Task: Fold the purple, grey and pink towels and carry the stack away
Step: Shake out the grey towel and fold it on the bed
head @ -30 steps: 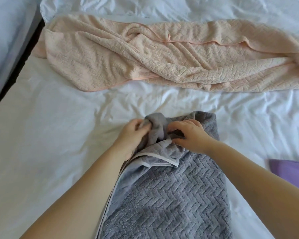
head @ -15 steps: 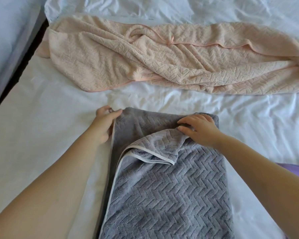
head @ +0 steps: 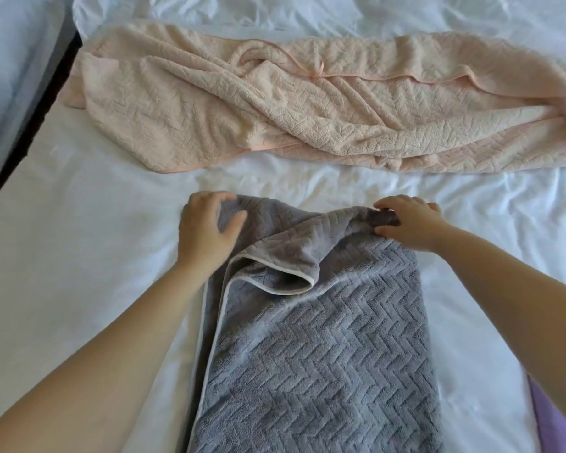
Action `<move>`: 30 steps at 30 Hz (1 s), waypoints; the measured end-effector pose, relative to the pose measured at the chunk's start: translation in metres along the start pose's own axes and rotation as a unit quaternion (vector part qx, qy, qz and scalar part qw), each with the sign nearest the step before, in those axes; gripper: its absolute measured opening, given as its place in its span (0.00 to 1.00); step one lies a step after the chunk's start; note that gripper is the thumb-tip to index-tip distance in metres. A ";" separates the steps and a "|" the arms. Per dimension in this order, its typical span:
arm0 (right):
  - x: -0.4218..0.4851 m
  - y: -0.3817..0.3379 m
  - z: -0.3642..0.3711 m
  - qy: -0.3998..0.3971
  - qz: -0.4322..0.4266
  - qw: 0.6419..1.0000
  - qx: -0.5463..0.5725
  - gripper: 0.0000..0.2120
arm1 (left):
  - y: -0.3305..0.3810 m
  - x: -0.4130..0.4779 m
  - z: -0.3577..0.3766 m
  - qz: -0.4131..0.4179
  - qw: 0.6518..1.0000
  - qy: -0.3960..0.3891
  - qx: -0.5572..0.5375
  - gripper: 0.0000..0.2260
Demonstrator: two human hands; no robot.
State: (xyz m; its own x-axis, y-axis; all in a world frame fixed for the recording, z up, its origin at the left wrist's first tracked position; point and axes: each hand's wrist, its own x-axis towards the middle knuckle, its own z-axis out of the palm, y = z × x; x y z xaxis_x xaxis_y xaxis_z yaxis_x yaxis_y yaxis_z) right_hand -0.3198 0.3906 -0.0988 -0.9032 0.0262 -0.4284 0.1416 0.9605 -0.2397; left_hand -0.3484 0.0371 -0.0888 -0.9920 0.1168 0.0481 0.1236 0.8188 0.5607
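Observation:
A grey towel (head: 321,364) with a zigzag weave and white trim lies lengthwise on the white bed sheet (head: 79,256), its far end rumpled and partly turned over. My left hand (head: 206,230) grips the far left corner of that end, thumb on top. My right hand (head: 409,222) pinches the far right corner between curled fingers and thumb. Beyond them a pink towel (head: 307,103) lies crumpled and unfolded across the bed. A sliver of the purple towel (head: 556,420) shows at the lower right edge.
A dark gap (head: 30,125) runs along the bed's left side, with another pale surface (head: 10,60) beyond it. More wrinkled white bedding (head: 275,11) lies at the far end behind the pink towel.
Both hands started bunched together at the middle of the grey towel's far end. They have moved apart, left hand leftward and right hand rightward, spreading that end wider.

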 end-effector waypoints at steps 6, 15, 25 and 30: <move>-0.003 0.003 0.003 0.017 0.030 0.999 0.038 0.24 | 0.029 -0.054 0.010 0.150 0.989 -0.004 0.002 0.25; -0.013 -0.005 -0.012 0.093 -0.010 0.993 0.068 0.08 | 0.048 -0.065 0.039 0.169 0.974 -0.028 0.147 0.15; -0.009 0.014 -0.047 -0.071 -0.120 0.967 -0.213 0.18 | -0.009 0.037 0.016 -0.265 0.935 -0.105 -0.209 0.09; 0.006 0.017 -0.050 -0.131 -0.126 0.951 -0.250 0.18 | -0.003 0.051 0.016 -0.288 0.899 -0.182 -0.275 0.08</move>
State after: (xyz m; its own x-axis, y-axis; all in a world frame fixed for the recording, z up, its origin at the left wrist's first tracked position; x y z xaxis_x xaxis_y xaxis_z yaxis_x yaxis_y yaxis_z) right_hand -0.3427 0.4214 -0.0616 -0.7411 -0.2293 -0.6310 -0.3358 0.9405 0.0526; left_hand -0.3994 0.0497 -0.1011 -0.8005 0.0197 -0.5990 -0.5393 0.4123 0.7343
